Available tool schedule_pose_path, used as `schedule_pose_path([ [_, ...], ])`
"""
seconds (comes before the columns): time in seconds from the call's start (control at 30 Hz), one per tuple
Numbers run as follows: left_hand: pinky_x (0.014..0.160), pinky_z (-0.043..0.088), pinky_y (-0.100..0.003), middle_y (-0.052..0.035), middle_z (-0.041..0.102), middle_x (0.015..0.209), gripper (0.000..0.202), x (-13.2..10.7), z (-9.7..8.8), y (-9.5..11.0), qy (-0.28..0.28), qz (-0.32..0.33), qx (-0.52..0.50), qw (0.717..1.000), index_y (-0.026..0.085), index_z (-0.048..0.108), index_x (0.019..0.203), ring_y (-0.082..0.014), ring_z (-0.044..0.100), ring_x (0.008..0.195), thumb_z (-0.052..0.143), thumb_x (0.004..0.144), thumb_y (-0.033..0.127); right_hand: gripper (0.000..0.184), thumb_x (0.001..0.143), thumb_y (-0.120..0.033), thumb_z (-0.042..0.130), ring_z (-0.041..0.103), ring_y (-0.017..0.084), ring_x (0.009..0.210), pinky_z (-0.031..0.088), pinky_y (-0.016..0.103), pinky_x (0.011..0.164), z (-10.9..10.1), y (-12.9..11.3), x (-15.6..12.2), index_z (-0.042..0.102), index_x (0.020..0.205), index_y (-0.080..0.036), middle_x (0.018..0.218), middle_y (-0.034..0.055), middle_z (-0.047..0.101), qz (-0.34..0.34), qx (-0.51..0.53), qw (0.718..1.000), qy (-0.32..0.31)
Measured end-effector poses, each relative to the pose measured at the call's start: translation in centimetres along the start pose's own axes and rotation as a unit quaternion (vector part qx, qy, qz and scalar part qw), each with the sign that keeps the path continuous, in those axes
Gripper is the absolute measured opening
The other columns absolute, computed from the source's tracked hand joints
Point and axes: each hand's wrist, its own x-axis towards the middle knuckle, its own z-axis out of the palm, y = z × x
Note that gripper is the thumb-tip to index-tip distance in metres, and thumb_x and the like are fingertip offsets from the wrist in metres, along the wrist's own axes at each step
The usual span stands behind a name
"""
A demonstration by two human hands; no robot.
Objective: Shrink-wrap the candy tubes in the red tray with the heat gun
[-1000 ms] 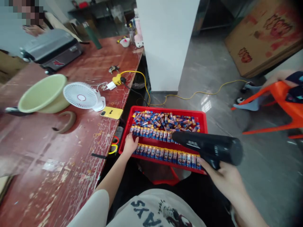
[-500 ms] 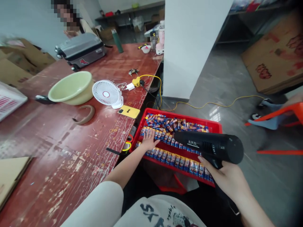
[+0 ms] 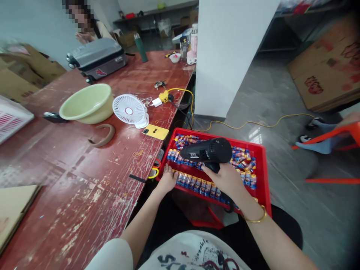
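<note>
My right hand (image 3: 226,182) grips the handle of a black hair dryer (image 3: 206,150), its barrel pointing left over a red tray (image 3: 263,187). In the tray, small cylinders with blue and yellow wrappers (image 3: 194,183) stand in a row along the near side. A second row (image 3: 173,154) is partly hidden under the dryer, and loose cylinders (image 3: 242,156) lie jumbled behind it. My left hand (image 3: 168,180) rests at the left end of the near row, fingers extended and touching the tray's left side or the end cylinders; which one, I cannot tell.
The scratched red table (image 3: 92,180) is on my left, holding a yellow phone (image 3: 156,132), white fan (image 3: 129,109), green basin (image 3: 87,105) and grey suitcase (image 3: 98,60). A person sits beyond it. A white pillar (image 3: 222,60) and an orange stool (image 3: 337,131) stand ahead and right.
My right hand has moved the hair dryer left across the tray, uncovering its right part. My left hand has drawn back from the second row to the left end of the near row.
</note>
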Motion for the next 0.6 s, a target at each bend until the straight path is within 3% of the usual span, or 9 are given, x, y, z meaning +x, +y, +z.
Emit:
schedule_pose_path([
  [0.1, 0.118, 0.029, -0.041, -0.0222, 0.041, 0.15, 0.057, -1.8, -0.4, 0.1, 0.001, 0.02, -0.005, 1.0, 0.006, 0.051, 0.134, -0.0286, 0.026, 0.146, 0.038, 0.095, 0.046, 0.042, 0.088, -0.051, 0.055, 0.068, 0.029, 0.083, 0.042, 0.031, 0.06, 0.1, -0.1, 0.1, 0.068, 0.103, -0.014, 0.09, 0.0139, 0.072, 0.026, 0.001, 0.999, -0.04],
  [0.17, 0.117, 0.032, -0.04, -0.0226, 0.048, 0.144, 0.055, -1.7, -0.2, 1.3, 0.0, 0.047, -0.009, 0.999, 0.005, 0.055, 0.131, -0.0277, 0.034, 0.143, 0.038, 0.095, 0.044, 0.042, 0.089, -0.05, 0.053, 0.068, 0.028, 0.081, 0.042, 0.031, 0.06, 0.2, 0.3, 0.1, 0.068, 0.102, -0.014, 0.083, 0.0135, 0.071, 0.029, 0.01, 0.998, -0.047],
  [0.23, 0.115, 0.037, -0.037, -0.0199, 0.054, 0.14, 0.053, -0.4, 0.6, 3.6, -0.01, 0.123, -0.02, 0.992, 0.007, 0.056, 0.131, -0.0249, 0.044, 0.137, 0.036, 0.096, 0.042, 0.041, 0.088, -0.05, 0.054, 0.068, 0.029, 0.086, 0.044, 0.031, 0.063, 0.1, 1.2, -0.1, 0.068, 0.103, -0.015, 0.084, 0.0135, 0.071, 0.016, 0.028, 0.999, -0.039],
  [0.3, 0.114, 0.037, -0.034, -0.016, 0.053, 0.142, 0.051, 1.8, 2.1, 6.3, -0.041, 0.245, -0.017, 0.968, 0.01, 0.053, 0.135, -0.0213, 0.046, 0.136, 0.034, 0.098, 0.039, 0.043, 0.086, -0.052, 0.055, 0.067, 0.031, 0.094, 0.046, 0.032, 0.067, -0.3, 2.7, -0.6, 0.067, 0.107, -0.015, 0.091, 0.0147, 0.072, 0.018, 0.05, 0.999, -0.011],
  [0.37, 0.119, 0.028, -0.036, -0.0155, 0.044, 0.149, 0.052, 4.5, 3.6, 8.7, -0.094, 0.358, 0.028, 0.929, 0.008, 0.049, 0.139, -0.0218, 0.035, 0.143, 0.034, 0.098, 0.037, 0.048, 0.083, -0.057, 0.055, 0.067, 0.033, 0.094, 0.046, 0.034, 0.067, -1.1, 4.8, -1.5, 0.066, 0.106, -0.016, 0.092, 0.0154, 0.073, 0.057, 0.065, 0.996, 0.026],
  [0.43, 0.122, 0.017, -0.042, -0.0167, 0.035, 0.155, 0.057, 6.9, 4.8, 9.8, -0.148, 0.403, 0.092, 0.899, 0.005, 0.044, 0.143, -0.0258, 0.021, 0.148, 0.039, 0.097, 0.038, 0.049, 0.079, -0.064, 0.055, 0.068, 0.033, 0.083, 0.045, 0.034, 0.06, -2.3, 7.1, -2.9, 0.068, 0.09, -0.018, 0.079, 0.0139, 0.072, 0.127, 0.078, 0.988, 0.047],
  [0.53, 0.123, 0.01, -0.045, -0.0128, 0.022, 0.16, 0.064, 8.9, 4.8, 8.6, -0.192, 0.391, 0.134, 0.89, 0.008, 0.033, 0.15, -0.0267, 0.005, 0.15, 0.039, 0.097, 0.044, 0.052, 0.072, -0.072, 0.056, 0.064, 0.027, 0.058, 0.041, 0.032, 0.051, -4.0, 10.2, -5.0, 0.057, 0.057, -0.022, 0.053, 0.009, 0.063, 0.218, 0.099, 0.969, 0.052],
  [0.6, 0.123, 0.007, -0.044, -0.0081, 0.015, 0.162, 0.064, 9.1, 3.8, 6.7, -0.191, 0.367, 0.138, 0.9, 0.014, 0.026, 0.153, -0.0246, 0.0, 0.15, 0.036, 0.097, 0.045, 0.056, 0.07, -0.075, 0.057, 0.061, 0.024, 0.052, 0.039, 0.031, 0.049, -4.5, 11.5, -6.0, 0.049, 0.05, -0.024, 0.047, 0.007, 0.059, 0.243, 0.108, 0.963, 0.052],
])
